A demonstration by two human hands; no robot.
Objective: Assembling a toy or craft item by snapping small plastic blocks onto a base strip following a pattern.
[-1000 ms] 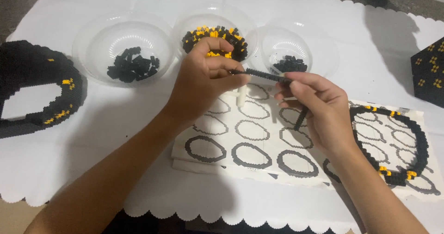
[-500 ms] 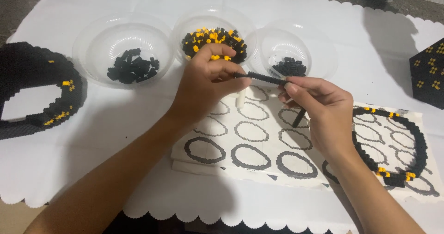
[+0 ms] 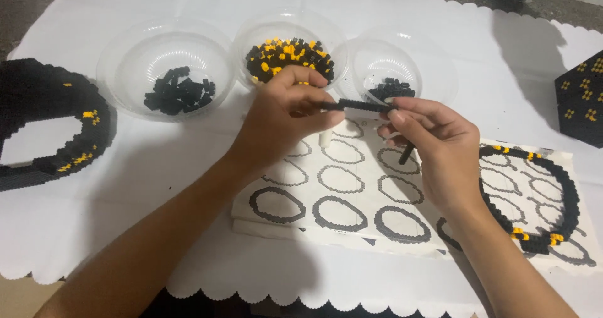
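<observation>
Since before, my left hand (image 3: 286, 114) and right hand (image 3: 440, 145) barely moved, both pinching the thin black brick strip (image 3: 358, 105) over paper, near clear plastic bowls (image 3: 119, 54) of small bricks.

Left hand (image 3: 282, 114) and right hand (image 3: 433, 145) raised, fingertips pinched, nearly meeting; forearms angled inward.

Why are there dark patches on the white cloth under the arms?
Head view: those are shadows, light from above; the left hand and right hand cast them on the tablecloth, and the clear bowl shows soft glare; the picture is slightly blurry.
</observation>
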